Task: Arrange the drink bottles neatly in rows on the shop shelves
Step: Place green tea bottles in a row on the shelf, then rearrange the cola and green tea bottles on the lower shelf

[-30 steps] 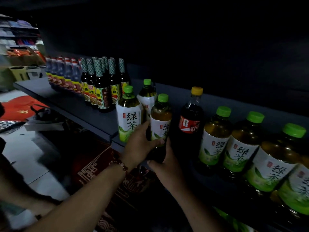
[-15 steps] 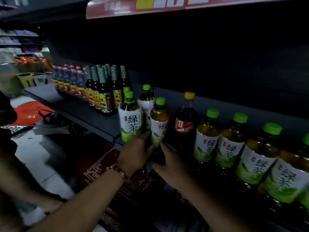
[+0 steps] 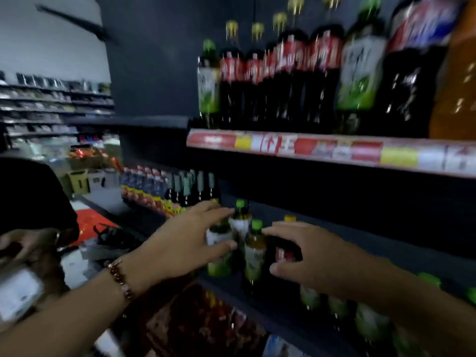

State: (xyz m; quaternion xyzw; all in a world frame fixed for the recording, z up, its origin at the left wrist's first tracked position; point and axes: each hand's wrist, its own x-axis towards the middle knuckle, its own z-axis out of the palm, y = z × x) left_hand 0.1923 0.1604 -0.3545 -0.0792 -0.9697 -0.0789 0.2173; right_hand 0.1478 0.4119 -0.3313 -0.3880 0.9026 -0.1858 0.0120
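Right between the two hands, a small amber tea bottle with a lime-green cap and pale green-and-white label [image 3: 254,249] stands upright near the front edge of the dark lower shelf [image 3: 386,249]. Just to its left stand two more green-capped tea bottles; the nearer one [image 3: 219,247] is partly covered by the left hand [image 3: 185,242], whose fingers are spread, the fingertips reaching over its top and the thumb lying across its label. The farther one [image 3: 240,217] stands just behind. The right hand [image 3: 309,256] is also spread with loosely bent fingers, held in front of a dark cola bottle with a yellow cap and red label [image 3: 287,247]; whether it touches the bottle cannot be told through the blur. A beaded bracelet [image 3: 120,280] circles the left wrist. Further green-labelled tea bottles [image 3: 371,322] line the shelf below the right forearm. Above, a shelf edged with a red, yellow and white price strip [image 3: 309,148] carries large dark cola bottles with red labels [image 3: 280,73].
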